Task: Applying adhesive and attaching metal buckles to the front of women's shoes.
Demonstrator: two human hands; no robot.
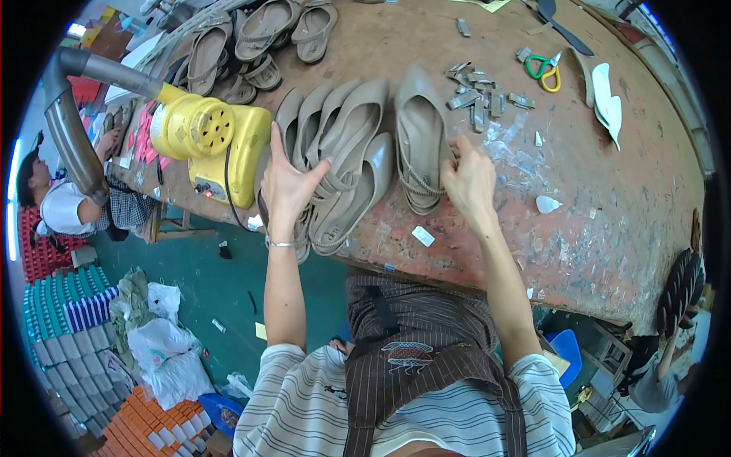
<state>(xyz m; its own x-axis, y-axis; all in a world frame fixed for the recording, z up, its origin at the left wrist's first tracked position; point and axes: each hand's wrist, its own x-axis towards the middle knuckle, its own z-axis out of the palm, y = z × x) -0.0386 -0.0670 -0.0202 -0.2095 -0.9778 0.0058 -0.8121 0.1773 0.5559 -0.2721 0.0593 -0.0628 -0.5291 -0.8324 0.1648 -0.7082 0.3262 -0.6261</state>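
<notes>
In front of me on the worktable, a row of taupe pointed shoes (pixel 349 122) stands packed side by side, toes away from me. My left hand (pixel 288 183) lies along the left of this row, its fingers stretched out and thumb spread over the shoes' heel ends; part of the row is hidden behind it. One taupe slingback shoe (pixel 421 114) stands a little apart to the right, its rear strap looped near the table edge. My right hand (pixel 470 179) is at this shoe's right side, fingers curled and closed on its edge.
A yellow blower (pixel 247 145) with a metal pipe (pixel 72 129) stands left of the shoes. Finished-looking sandals (pixel 266 30) are heaped at the far left. Metal clips (pixel 480 95), scissors (pixel 544 72) and white pieces (pixel 607 103) lie right. A co-worker (pixel 68 202) sits left.
</notes>
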